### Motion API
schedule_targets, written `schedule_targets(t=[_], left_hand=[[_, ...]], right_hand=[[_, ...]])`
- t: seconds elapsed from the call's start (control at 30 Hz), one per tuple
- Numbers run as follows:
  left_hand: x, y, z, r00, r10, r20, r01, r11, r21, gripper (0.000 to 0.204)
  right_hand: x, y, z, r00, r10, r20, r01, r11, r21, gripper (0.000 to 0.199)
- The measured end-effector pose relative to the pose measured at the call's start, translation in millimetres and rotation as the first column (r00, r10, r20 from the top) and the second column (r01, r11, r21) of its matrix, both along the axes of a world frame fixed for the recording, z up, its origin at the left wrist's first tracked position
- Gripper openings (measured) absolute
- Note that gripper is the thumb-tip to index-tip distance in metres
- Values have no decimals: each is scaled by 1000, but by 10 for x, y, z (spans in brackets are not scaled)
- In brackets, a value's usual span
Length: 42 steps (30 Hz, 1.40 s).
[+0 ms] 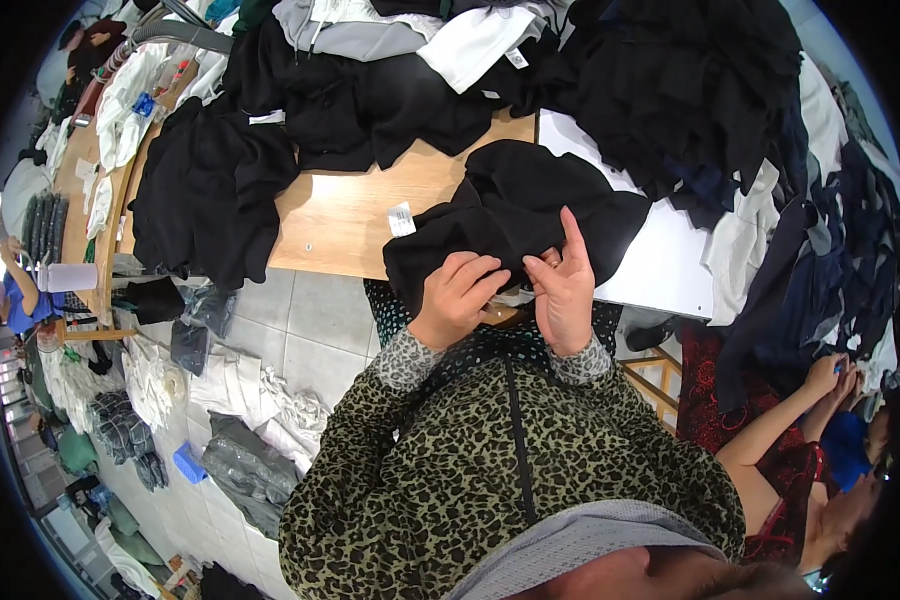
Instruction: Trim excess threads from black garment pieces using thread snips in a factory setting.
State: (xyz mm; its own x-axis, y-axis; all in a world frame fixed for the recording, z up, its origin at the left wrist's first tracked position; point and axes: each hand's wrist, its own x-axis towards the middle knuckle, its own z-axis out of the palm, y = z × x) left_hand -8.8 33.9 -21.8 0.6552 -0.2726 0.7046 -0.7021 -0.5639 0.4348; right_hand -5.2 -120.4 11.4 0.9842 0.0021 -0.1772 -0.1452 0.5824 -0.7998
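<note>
While the left hand (458,297) pinches the black garment (555,190) at the bench (340,220)'s near edge, I can't tell whether the right hand (566,298), one finger raised, grips it. I judge the work unfinished: the garment lies bunched.

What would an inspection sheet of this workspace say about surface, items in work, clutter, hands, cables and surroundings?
Surface: wooden table, with a white top at the right.
Items in work: black cloth under the hands; white tag at its left edge.
Clutter: dark clothes heaped behind; another black heap at left.
Hands: left hand curled at the cloth's near edge; right hand beside it, index finger raised; grip unclear.
Cables: none certain; grey hose-like thing upper left.
Surroundings: tiled floor with bundled clothes; co-worker at right.
</note>
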Motion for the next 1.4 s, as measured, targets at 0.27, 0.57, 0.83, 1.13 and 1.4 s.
schedule_targets(t=[0.27, 0.57, 0.83, 1.13, 1.4], left_hand=[[-37, 18, -9, 999, 10, -42, -11, 1000, -17, 40], [-29, -55, 198, 806, -206, -554, -120, 861, -495, 15], [25, -108, 233, 920, -32, -391, -100, 945, -313, 9], [-4, -38, 227, 737, -115, -666, -164, 925, -342, 8], [52, 44, 245, 448, -471, -760, -197, 777, -598, 12]], right_hand=[[2, 28, 3, 999, -43, 33, 44, 998, -42, 80], [-15, 26, -10, 995, -2, 96, 15, 991, -135, 85], [-38, 47, 21, 996, 27, 84, -6, 972, -235, 85], [-32, 39, 17, 988, 128, 86, -99, 954, -283, 86], [3, -11, 16, 984, 156, 84, -133, 962, -237, 88]])
